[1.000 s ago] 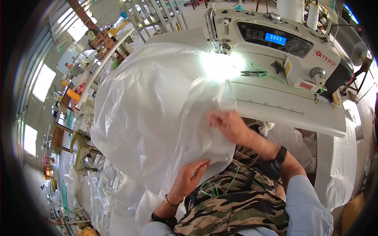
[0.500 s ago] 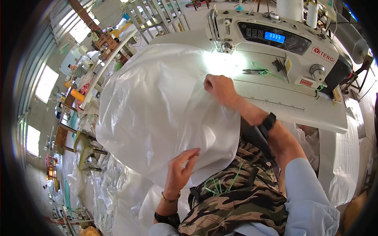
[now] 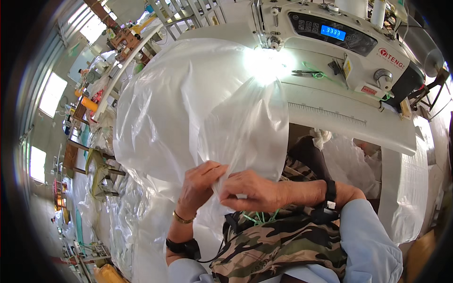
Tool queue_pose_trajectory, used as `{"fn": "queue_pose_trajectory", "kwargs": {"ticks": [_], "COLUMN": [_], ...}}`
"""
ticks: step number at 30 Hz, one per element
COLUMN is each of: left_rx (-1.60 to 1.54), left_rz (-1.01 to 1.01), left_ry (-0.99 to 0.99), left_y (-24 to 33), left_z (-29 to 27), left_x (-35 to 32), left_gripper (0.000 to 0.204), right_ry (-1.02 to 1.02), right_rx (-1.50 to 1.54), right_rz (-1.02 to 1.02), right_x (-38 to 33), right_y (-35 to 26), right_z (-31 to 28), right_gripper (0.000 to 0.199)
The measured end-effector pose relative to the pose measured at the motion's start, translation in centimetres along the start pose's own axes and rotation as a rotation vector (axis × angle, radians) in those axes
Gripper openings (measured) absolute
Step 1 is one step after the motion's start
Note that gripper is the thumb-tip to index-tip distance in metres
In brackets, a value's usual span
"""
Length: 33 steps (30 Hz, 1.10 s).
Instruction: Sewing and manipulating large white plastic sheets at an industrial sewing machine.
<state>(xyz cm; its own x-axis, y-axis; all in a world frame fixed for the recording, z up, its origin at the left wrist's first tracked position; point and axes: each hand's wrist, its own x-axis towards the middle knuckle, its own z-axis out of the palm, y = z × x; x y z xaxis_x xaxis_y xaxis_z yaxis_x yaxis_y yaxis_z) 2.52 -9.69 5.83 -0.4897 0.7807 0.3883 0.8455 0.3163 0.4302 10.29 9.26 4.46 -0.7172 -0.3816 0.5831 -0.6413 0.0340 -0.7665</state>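
A large sheet of translucent white plastic film spreads across the sewing table and hangs over its front edge toward my lap. My left hand pinches the film's near edge. Right beside it, my right hand is closed on the same gathered edge, its fingers curled. Folds run from both hands up to the needle area of the sewing machine, where a bright lamp washes out the detail. Whether the film lies under the presser foot cannot be made out in that glare.
Small thread snips with green handles lie on the machine bed, right of the lamp. A ruler scale runs along the table front. Crumpled plastic heaps at the left, and a metal rack stands behind.
My right hand has come down from near the needle to the film's near edge, beside my left hand. My left hand has risen slightly and closed. The film is now gathered into folds.
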Motion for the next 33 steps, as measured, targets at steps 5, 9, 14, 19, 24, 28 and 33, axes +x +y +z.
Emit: {"fn": "queue_pose_trajectory", "kwargs": {"ticks": [5,9,14,19,24,28,33], "left_rx": [-0.125,-0.265,-0.808,-0.916,-0.844,-0.249,-0.029], "left_rz": [-0.140,-0.252,-0.155,-0.336,-0.714,-1.025,-1.265], "left_ry": [0.191,0.507,0.898,1.222,0.979,0.298,0.036], "left_y": [-0.9,-1.2,-6.0,-15.2,-16.3,-14.5,-7.4], "left_z": [-3.8,-6.8,-9.1,-12.5,-9.3,-7.8,-4.7], "left_x": [-3.1,-6.3,-9.8,-15.8,-15.4,-20.2,-20.4], "left_gripper": [0.015,0.030,0.016,0.022,0.033,0.036,0.023], "right_ry": [0.305,0.133,-0.049,-0.217,-0.109,0.045,-0.226], "right_rx": [-0.074,-0.536,-0.608,-0.580,-0.506,-0.249,-0.351], "right_rz": [0.409,0.237,0.265,0.387,0.681,0.785,0.705], "right_x": [-2.1,-1.2,-0.7,-3.6,-6.0,-5.3,-6.8], "right_y": [5.2,8.2,9.4,7.5,4.3,2.0,2.9], "right_z": [-2.4,-3.8,-2.6,-5.0,-9.3,-8.7,-5.0], "right_gripper": [0.036,0.040,0.016,0.012,0.007,0.015,0.041]}}
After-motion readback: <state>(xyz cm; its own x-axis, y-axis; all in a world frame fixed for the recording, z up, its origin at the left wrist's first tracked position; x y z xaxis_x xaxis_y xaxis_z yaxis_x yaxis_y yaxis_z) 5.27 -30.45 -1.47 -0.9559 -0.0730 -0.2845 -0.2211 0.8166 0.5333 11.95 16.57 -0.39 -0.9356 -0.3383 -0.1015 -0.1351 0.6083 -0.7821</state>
